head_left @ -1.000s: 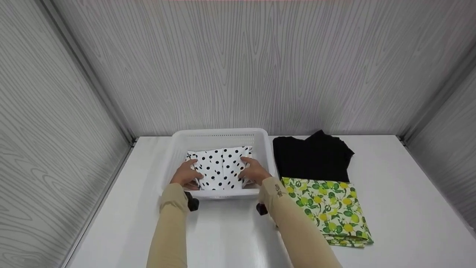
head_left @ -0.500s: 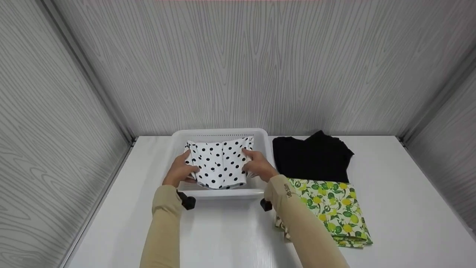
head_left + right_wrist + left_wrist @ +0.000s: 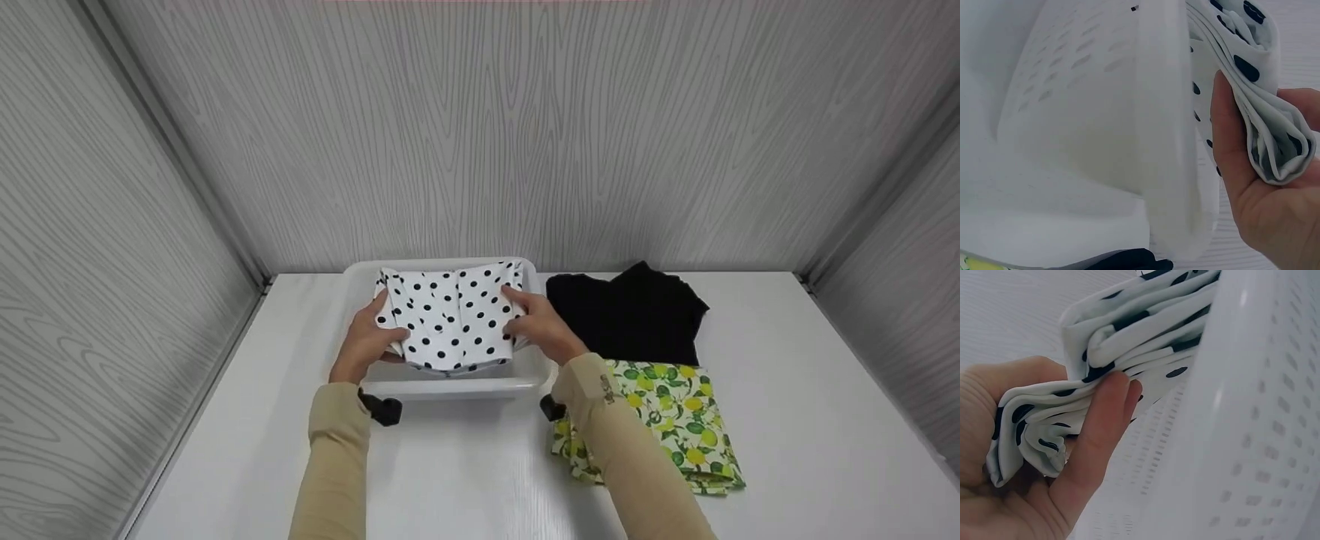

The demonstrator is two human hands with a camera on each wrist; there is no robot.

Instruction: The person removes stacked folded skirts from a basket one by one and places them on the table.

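Note:
A folded white cloth with black polka dots (image 3: 450, 319) is held between both hands over the white plastic basket (image 3: 457, 388). My left hand (image 3: 365, 337) grips its left end, thumb on top and fingers beneath. In the left wrist view the cloth's stacked layers (image 3: 1145, 337) bulge between thumb and fingers. At the other end, my right hand (image 3: 544, 326) grips the cloth the same way. The right wrist view shows the folded edge (image 3: 1275, 140) curled into that palm, beside the basket's rim (image 3: 1168, 129).
To the basket's right lies a black folded garment (image 3: 626, 319) on the white table (image 3: 787, 405). In front of it is a folded lemon-print cloth (image 3: 675, 427), partly covered by the right sleeve. Grey wood-grain panels (image 3: 480, 135) enclose the back and sides.
Both hands have lifted the polka-dot cloth from inside the basket, up and slightly away from the front rim. Their fingers now hold it from below. The other cloths stay put.

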